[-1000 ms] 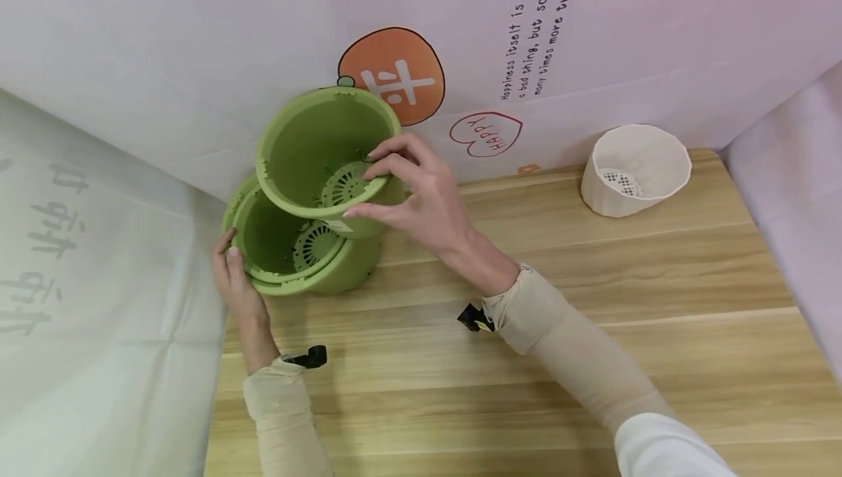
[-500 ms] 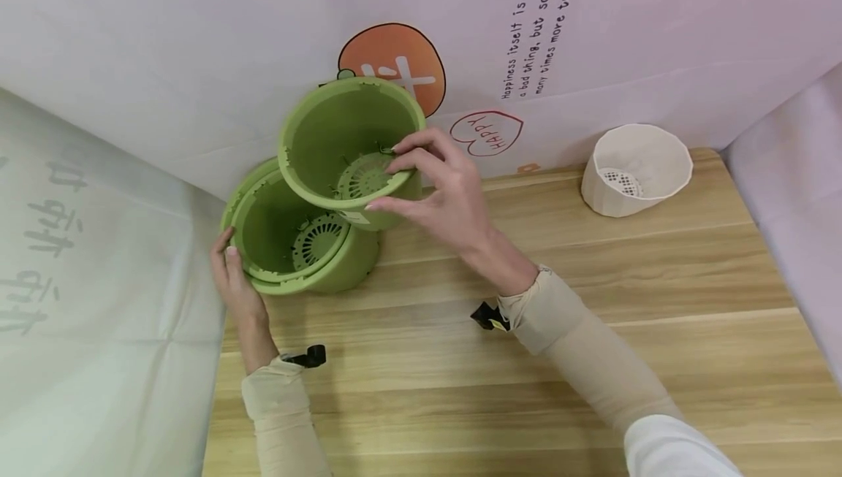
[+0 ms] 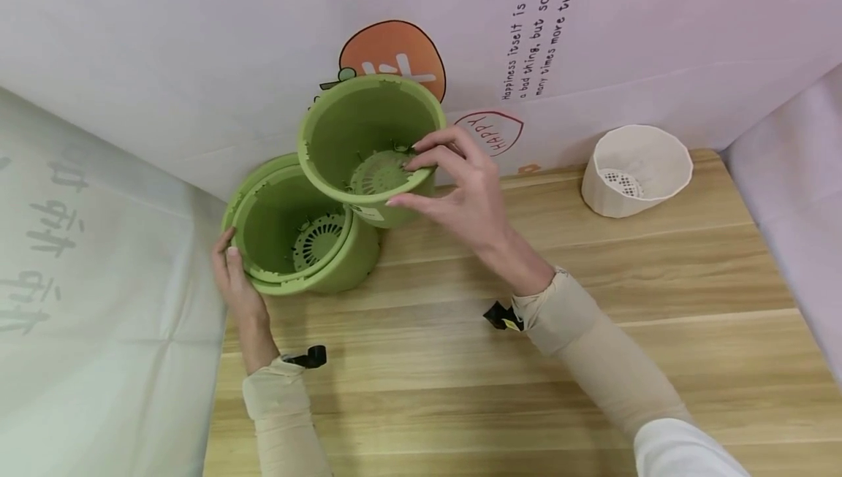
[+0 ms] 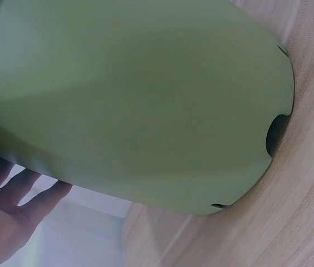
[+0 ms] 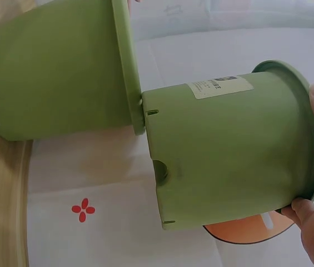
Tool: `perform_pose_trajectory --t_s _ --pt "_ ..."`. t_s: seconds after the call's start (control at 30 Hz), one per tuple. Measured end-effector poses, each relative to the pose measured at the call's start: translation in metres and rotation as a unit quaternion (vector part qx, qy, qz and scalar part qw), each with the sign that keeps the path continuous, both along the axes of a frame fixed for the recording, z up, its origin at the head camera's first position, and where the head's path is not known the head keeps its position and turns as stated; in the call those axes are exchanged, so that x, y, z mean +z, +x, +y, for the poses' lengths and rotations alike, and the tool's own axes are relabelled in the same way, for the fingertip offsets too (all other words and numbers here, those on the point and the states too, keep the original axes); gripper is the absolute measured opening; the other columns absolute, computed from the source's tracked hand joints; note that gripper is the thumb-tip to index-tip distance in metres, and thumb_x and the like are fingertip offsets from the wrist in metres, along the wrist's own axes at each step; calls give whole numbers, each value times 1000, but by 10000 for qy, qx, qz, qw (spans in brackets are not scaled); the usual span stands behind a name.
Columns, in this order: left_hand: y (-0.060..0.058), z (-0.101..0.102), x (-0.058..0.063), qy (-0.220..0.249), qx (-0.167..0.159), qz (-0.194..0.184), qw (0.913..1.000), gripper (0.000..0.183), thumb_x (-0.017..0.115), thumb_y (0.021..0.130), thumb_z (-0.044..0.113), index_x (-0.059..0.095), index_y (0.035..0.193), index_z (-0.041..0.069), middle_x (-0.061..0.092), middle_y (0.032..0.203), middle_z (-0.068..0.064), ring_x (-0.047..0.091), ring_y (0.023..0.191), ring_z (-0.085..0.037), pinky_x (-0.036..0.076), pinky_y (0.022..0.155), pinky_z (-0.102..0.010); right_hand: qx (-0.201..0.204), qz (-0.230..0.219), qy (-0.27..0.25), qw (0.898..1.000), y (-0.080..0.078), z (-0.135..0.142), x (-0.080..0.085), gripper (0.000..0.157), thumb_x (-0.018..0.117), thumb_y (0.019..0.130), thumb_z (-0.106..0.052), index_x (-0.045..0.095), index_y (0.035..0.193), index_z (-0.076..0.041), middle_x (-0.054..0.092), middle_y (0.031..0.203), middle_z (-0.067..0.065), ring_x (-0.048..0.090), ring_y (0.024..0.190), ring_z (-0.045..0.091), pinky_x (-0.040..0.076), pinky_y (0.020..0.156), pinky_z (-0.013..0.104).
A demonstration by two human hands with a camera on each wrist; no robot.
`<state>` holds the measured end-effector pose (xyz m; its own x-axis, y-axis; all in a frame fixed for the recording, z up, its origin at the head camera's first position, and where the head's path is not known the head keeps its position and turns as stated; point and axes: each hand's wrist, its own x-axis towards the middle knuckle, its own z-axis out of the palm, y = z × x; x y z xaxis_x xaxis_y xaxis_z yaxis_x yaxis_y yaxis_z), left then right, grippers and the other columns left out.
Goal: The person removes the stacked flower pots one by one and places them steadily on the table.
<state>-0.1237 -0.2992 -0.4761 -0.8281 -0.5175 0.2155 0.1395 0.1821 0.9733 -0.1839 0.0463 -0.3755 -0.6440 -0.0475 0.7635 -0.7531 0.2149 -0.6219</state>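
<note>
My right hand (image 3: 475, 203) pinches the rim of a green plastic flowerpot (image 3: 329, 123), thumb outside and fingers inside. That pot is raised and tilted, with slots in its base. In the right wrist view a pale label (image 5: 220, 87) shows on its side. Below it to the left, two nested green flowerpots (image 3: 358, 261) stand on the table. My left hand (image 3: 240, 291) holds their rim at the left side. In the left wrist view its fingers (image 4: 48, 200) lie against the pot wall. Whether the raised pot touches the stack's rim, I cannot tell.
A white ribbed pot (image 3: 608, 196) with a perforated bottom stands at the table's back right. The wooden table (image 3: 421, 375) meets a printed cloth backdrop (image 3: 559, 112) behind. Another pale cloth (image 3: 131, 280) hangs along the left.
My right hand has moved the raised flowerpot rightward and slightly up, off the mouth of the nested pots, uncovering more of their inside. My left hand stays at the rim.
</note>
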Motion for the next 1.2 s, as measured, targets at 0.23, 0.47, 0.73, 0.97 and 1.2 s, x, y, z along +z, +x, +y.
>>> perform_pose_trajectory --t_s 0.23,0.47,0.73,0.97,1.2 --pt "-1 -2 -1 -81 -9 -18 10000 42 40 106 29 51 141 9 47 149 -2 32 142 -20 15 121 -38 -218 105 282 9993 2 11 -1 41 98 58 -22 72 83 -2 65 101 13 60 101 24 49 90 32" --pt "-1 -3 -2 -111 -29 -32 9999 42 39 106 29 50 141 9 46 150 -3 32 142 -20 15 121 -37 -364 122 433 9983 3 18 -6 40 97 60 -24 72 83 -2 65 102 14 61 102 24 50 89 31" --pt "-2 -3 -3 -127 -30 5 9999 42 40 106 30 51 140 10 47 149 -3 33 142 -20 16 120 -36 -422 157 491 9978 4 23 -9 42 96 61 -26 72 84 0 65 102 15 62 101 26 49 94 33" --pt "-2 -4 -3 -111 -63 70 9999 41 40 105 29 52 139 9 48 148 -4 33 142 -21 16 120 -36 -454 46 329 9984 5 28 -13 41 98 57 -18 72 83 1 65 101 15 62 100 24 51 94 34" --pt "-2 -5 -3 -119 -81 85 9999 41 40 105 29 52 139 9 48 148 -4 33 142 -21 16 120 -36 -601 46 272 9978 7 36 -17 42 98 56 -17 72 83 1 66 100 14 62 98 23 51 92 35"
